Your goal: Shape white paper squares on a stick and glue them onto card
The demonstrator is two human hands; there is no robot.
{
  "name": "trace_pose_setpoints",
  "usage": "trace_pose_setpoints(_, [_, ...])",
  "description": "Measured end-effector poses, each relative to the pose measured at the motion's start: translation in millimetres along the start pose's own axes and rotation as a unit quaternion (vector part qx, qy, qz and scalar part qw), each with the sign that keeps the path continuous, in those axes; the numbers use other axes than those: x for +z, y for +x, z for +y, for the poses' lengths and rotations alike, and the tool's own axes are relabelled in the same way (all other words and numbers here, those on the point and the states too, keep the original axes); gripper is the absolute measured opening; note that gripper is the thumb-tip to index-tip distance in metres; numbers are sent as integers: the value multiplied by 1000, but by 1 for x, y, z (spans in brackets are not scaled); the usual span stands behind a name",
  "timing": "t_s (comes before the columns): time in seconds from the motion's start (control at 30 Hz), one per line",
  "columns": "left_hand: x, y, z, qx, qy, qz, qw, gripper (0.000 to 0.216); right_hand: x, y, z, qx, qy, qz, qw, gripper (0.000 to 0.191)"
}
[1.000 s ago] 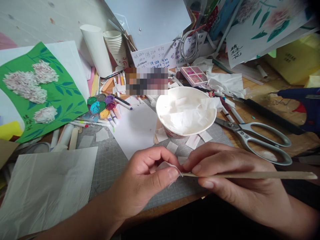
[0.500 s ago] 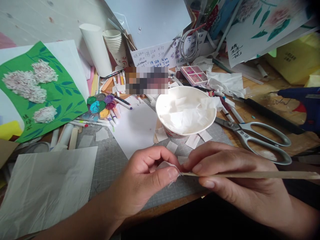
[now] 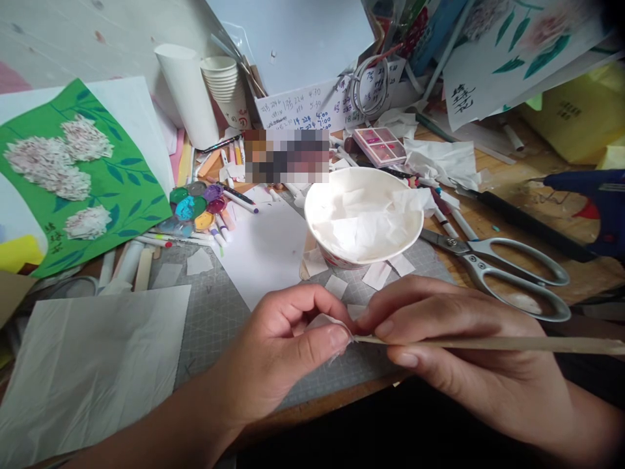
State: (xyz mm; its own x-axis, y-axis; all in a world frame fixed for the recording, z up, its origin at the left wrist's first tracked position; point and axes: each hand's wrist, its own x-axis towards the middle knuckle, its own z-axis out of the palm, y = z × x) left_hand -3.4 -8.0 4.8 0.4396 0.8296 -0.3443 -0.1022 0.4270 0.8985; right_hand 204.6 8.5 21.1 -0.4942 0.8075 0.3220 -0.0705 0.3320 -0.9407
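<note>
Between the thumb and fingers of my left hand [image 3: 293,348] a small piece of white tissue paper [image 3: 326,321] is pinched, mostly covered by the fingers. My right hand [image 3: 463,345] is closed around a thin wooden stick [image 3: 517,344] that lies nearly level. The stick's left tip meets the tissue at my left thumb; how it sits in the paper is hidden. Just beyond both hands stands a white paper bowl [image 3: 364,215] with torn tissue pieces [image 3: 351,231] inside. Several small tissue squares [image 3: 377,275] lie at its foot on the grey cutting mat [image 3: 215,339].
Scissors [image 3: 508,260] lie right of the bowl, near a blue glue gun [image 3: 610,208]. Left are a green picture with paper flowers [image 3: 131,169], a paint palette [image 3: 195,208] and a large tissue sheet [image 3: 97,365]. Paper cups [image 3: 224,91] and markers [image 3: 239,198] crowd the back.
Almost nothing differs. Both hands keep the same hold, and the stick's right end sits very slightly lower.
</note>
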Motion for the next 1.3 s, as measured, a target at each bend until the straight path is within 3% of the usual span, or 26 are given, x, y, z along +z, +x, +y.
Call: trace_pose_setpoints(1.3, [2, 0, 2, -11, 24, 10, 1000, 9, 0, 0, -2, 5, -19, 9, 1000, 20])
